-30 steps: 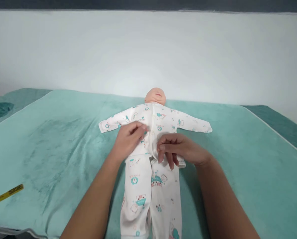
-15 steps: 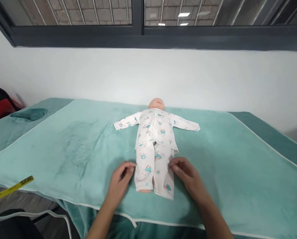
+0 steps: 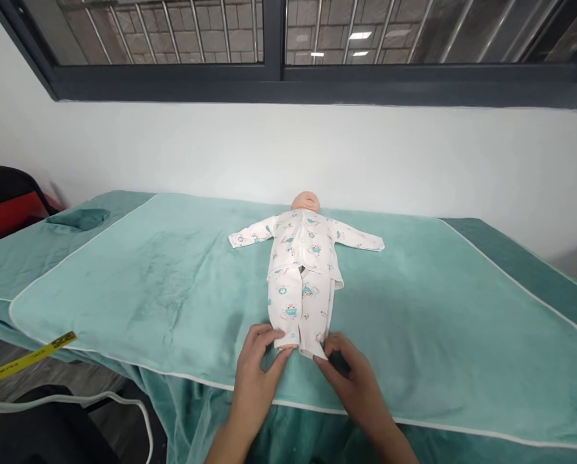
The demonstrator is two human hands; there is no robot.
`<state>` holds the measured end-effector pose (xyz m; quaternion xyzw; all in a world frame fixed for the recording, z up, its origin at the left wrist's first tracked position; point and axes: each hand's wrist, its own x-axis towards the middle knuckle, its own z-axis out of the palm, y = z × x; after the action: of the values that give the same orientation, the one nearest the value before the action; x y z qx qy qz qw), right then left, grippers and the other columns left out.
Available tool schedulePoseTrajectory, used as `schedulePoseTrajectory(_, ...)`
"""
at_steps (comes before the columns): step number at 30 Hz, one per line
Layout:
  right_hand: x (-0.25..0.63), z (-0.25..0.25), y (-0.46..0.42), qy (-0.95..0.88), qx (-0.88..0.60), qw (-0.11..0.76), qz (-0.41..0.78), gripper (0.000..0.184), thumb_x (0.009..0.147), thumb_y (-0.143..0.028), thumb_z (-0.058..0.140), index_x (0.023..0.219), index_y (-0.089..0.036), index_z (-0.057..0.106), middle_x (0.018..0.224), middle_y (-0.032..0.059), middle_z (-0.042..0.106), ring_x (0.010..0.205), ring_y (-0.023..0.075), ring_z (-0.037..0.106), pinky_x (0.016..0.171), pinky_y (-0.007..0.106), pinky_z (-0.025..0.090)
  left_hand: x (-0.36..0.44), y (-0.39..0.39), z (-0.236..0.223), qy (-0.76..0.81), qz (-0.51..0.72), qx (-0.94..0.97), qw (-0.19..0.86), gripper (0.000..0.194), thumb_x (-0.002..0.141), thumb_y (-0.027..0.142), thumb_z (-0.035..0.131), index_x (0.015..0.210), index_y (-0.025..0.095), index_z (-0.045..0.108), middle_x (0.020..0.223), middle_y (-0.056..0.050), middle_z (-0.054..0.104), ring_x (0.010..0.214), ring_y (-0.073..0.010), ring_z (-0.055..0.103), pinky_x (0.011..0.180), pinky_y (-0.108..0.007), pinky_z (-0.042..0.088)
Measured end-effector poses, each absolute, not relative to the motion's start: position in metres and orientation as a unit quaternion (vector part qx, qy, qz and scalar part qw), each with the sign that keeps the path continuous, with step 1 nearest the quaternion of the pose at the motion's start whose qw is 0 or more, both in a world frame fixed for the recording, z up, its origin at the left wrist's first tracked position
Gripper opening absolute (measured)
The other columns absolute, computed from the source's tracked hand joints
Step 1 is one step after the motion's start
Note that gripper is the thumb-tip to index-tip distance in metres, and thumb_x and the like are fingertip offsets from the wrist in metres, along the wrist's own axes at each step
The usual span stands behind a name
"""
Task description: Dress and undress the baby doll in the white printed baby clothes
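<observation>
A baby doll [image 3: 305, 201] lies on its back on a teal blanket [image 3: 172, 290], arms spread. It wears a white printed shirt [image 3: 303, 243] and matching trousers [image 3: 300, 308]. My left hand [image 3: 259, 364] rests at the cuff of the doll's left-side trouser leg, where a bare foot peeks out, its fingers curled against the hem. My right hand [image 3: 351, 374] pinches the hem of the other trouser leg.
The blanket covers a table with a darker teal sheet [image 3: 520, 251] beneath. A yellow tape measure [image 3: 27, 357] hangs at the near left edge. A folded teal cloth [image 3: 78, 219] lies at the far left. A red and black chair [image 3: 8, 206] stands left, under a white wall and window.
Both hands have slid from the doll's waist down the trousers to the leg cuffs. The camera has pulled back and risen, so the window and the table's near edge now show.
</observation>
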<state>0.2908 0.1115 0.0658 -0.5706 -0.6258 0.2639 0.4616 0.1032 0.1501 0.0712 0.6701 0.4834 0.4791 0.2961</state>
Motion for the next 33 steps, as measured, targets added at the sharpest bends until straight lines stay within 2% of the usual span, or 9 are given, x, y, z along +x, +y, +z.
schedulePoseTrajectory(4,0.289,0.07,0.1,-0.596,-0.578,0.484,0.277,0.021,0.091,-0.033,0.053,0.075,-0.023,0.044,0.077,0.0017,0.052,0.074,0.0184,0.053,0.067,0.029,0.045,0.105,0.147,0.079,0.469,0.496,0.674,0.283,0.008,0.084,0.027,0.064,0.089,0.023,0.068,0.092,-0.004,0.062,0.087,-0.0177,0.063,0.079,-0.03,0.053)
schedulePoseTrajectory(7,0.286,0.072,0.096,-0.606,-0.615,0.457,0.214,0.015,0.088,-0.033,0.058,0.083,-0.024,0.049,0.08,0.0021,0.055,0.074,0.0187,0.053,0.067,0.03,0.046,0.105,0.146,0.08,0.464,0.498,0.675,0.285,0.006,0.084,0.024,0.063,0.088,0.023,0.067,0.091,-0.004,0.062,0.086,-0.0168,0.062,0.077,-0.029,0.052)
schedulePoseTrajectory(11,0.272,0.081,0.1,-0.664,-0.606,0.431,0.077,0.027,0.086,-0.029,0.062,0.111,-0.025,0.052,0.11,0.0094,0.06,0.101,0.0258,0.056,0.083,0.039,0.047,0.104,0.149,0.082,0.459,0.499,0.675,0.291,0.006,0.085,0.022,0.062,0.087,0.023,0.067,0.091,-0.003,0.063,0.086,-0.0161,0.062,0.076,-0.028,0.05)
schedulePoseTrajectory(13,0.262,0.087,0.107,-0.698,-0.595,0.395,0.044,0.027,0.089,-0.022,0.056,0.116,-0.026,0.052,0.115,0.0097,0.06,0.105,0.0269,0.055,0.085,0.041,0.045,0.104,0.151,0.085,0.453,0.498,0.68,0.29,0.006,0.085,0.022,0.061,0.085,0.023,0.067,0.09,-0.003,0.062,0.085,-0.0157,0.061,0.076,-0.028,0.05)
schedulePoseTrajectory(18,0.246,0.098,0.125,-0.708,-0.618,0.341,0.024,0.006,0.088,-0.019,0.057,0.092,-0.023,0.055,0.089,0.0051,0.064,0.087,0.0245,0.056,0.074,0.037,0.039,0.103,0.155,0.092,0.433,0.5,0.693,0.286,0.008,0.086,0.018,0.059,0.084,0.022,0.067,0.09,-0.002,0.062,0.084,-0.0142,0.061,0.076,-0.025,0.049)
schedulePoseTrajectory(21,0.242,0.098,0.127,-0.71,-0.611,0.348,0.026,0.012,0.087,-0.013,0.055,0.08,-0.021,0.05,0.077,0.0027,0.061,0.081,0.0222,0.054,0.072,0.034,0.037,0.102,0.156,0.092,0.43,0.503,0.696,0.279,0.009,0.086,0.017,0.059,0.083,0.021,0.066,0.088,-0.002,0.062,0.083,-0.0137,0.061,0.075,-0.024,0.049)
schedulePoseTrajectory(26,0.241,0.096,0.116,-0.724,-0.567,0.389,0.057,0.015,0.087,-0.009,0.053,0.08,-0.021,0.046,0.075,0.0005,0.058,0.077,0.0183,0.05,0.07,0.031,0.035,0.093,0.149,0.093,0.409,0.512,0.708,0.263,0.011,0.087,0.015,0.058,0.085,0.022,0.065,0.085,0.0,0.061,0.078,-0.0115,0.061,0.07,-0.021,0.049)
schedulePoseTrajectory(30,0.246,0.103,0.112,-0.755,-0.547,0.354,0.073,0.013,0.089,-0.013,0.055,0.08,-0.021,0.048,0.077,-0.0002,0.058,0.077,0.0174,0.05,0.071,0.032,0.036,0.083,0.144,0.095,0.399,0.478,0.733,0.273,0.012,0.089,0.015,0.055,0.086,0.022,0.064,0.085,-0.001,0.058,0.075,-0.0105,0.059,0.066,-0.02,0.047)
schedulePoseTrajectory(33,0.256,0.116,0.124,-0.782,-0.509,0.344,0.107,0.011,0.091,-0.021,0.058,0.081,-0.021,0.052,0.079,-0.0006,0.06,0.08,0.0169,0.052,0.074,0.032,0.038,0.076,0.147,0.095,0.379,0.427,0.76,0.311,0.011,0.09,0.017,0.054,0.087,0.021,0.064,0.089,-0.003,0.059,0.081,-0.0117,0.06,0.071,-0.021,0.047)
